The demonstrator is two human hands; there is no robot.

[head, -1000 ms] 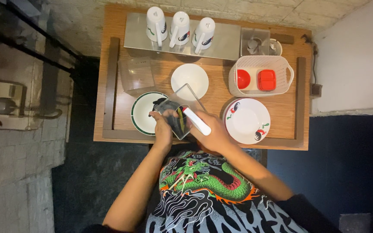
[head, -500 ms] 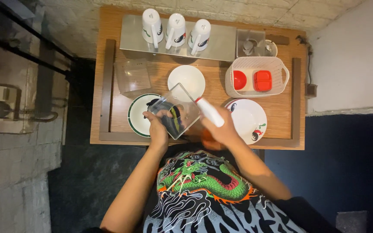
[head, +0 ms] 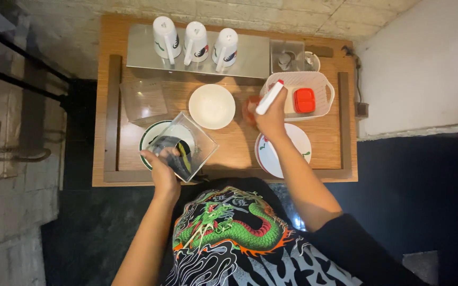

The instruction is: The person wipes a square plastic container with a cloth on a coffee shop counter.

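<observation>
Spray bottle, gripped in the right hand, slants toward the table's back-right corner; left hand clasps a clear box at the front edge.

We look straight down on a small wooden table pushed against a pale stone-block wall. A white wall rises at right. The floor below is dark. Black metal railings stand at left.

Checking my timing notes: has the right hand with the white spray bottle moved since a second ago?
Yes. The right hand carried the spray bottle rightward and away, toward the white basket.
</observation>
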